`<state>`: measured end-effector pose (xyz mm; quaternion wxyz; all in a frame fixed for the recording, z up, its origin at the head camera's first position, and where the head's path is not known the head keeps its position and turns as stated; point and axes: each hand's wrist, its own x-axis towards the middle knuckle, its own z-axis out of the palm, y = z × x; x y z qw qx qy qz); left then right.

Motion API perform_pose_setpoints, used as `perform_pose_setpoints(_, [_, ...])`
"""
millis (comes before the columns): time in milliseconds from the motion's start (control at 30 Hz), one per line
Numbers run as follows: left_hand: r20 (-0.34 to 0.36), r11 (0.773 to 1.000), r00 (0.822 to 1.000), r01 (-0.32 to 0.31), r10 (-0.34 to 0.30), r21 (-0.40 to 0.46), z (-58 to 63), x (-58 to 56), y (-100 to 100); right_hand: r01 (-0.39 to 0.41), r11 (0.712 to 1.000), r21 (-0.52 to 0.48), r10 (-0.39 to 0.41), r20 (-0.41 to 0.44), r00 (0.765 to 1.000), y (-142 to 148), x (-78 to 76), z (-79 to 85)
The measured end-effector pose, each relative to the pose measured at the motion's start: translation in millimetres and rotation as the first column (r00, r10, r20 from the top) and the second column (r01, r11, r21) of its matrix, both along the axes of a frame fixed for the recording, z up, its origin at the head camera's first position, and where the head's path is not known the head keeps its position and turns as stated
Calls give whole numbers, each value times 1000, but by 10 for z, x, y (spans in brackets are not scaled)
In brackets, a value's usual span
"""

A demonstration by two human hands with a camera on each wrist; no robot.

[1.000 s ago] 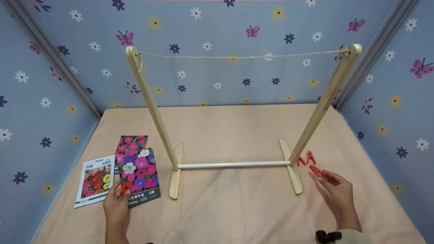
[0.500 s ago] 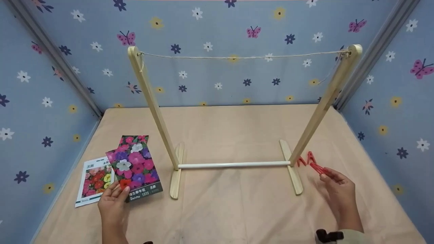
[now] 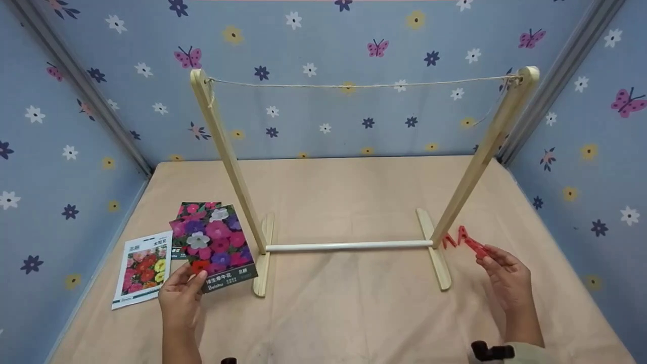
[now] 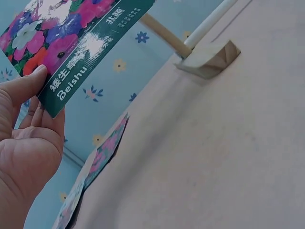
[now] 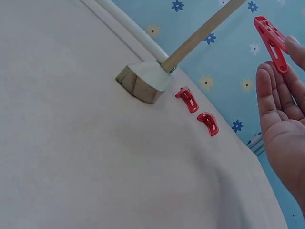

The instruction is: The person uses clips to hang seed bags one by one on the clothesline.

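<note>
Between thumb and fingers, my left hand (image 3: 182, 293) pinches the lower corner of a flower seed packet (image 3: 217, 240) with pink, purple and white blooms. In the left wrist view that packet (image 4: 62, 43) is up off the table. Another pink-flowered packet (image 3: 189, 208) lies partly hidden behind it, and a white-bordered packet (image 3: 144, 270) lies to its left. My right hand (image 3: 510, 283) pinches a red clothespin (image 3: 475, 248), raised above the table in the right wrist view. Two more red clothespins, one near (image 5: 208, 123) and one farther (image 5: 188, 99), lie on the table by the stand's right foot.
A wooden stand with a left post (image 3: 227, 156), a right post (image 3: 485, 156) and a white crossbar (image 3: 349, 246) stands mid-table. Twine (image 3: 349, 86) is strung between the post tops. Patterned walls (image 3: 323, 30) enclose the cloth-covered table (image 3: 343, 313) on three sides.
My left hand has lifted the flower packet, swung it left, then brought it right toward the stand's left foot. The right hand with its clothespin has drawn slightly right.
</note>
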<state>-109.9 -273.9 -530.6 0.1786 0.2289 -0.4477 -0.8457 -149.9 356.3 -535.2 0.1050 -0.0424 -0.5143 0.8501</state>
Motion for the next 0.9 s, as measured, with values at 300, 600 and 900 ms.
perform_pose_setpoints(300, [-5,986,996,87,-89,-142,135,-22,160,-24,998,65,28,-62,998,-98,-6,110])
perform_pose_setpoints(600, [-94,980,990,90,-108,-176,258,-46,336,-59,992,111,76,-152,986,-194,48,308])
perform_pose_setpoints(900, [-179,944,968,115,-176,-310,367,-72,483,-177,974,140,215,-331,919,-258,45,405])
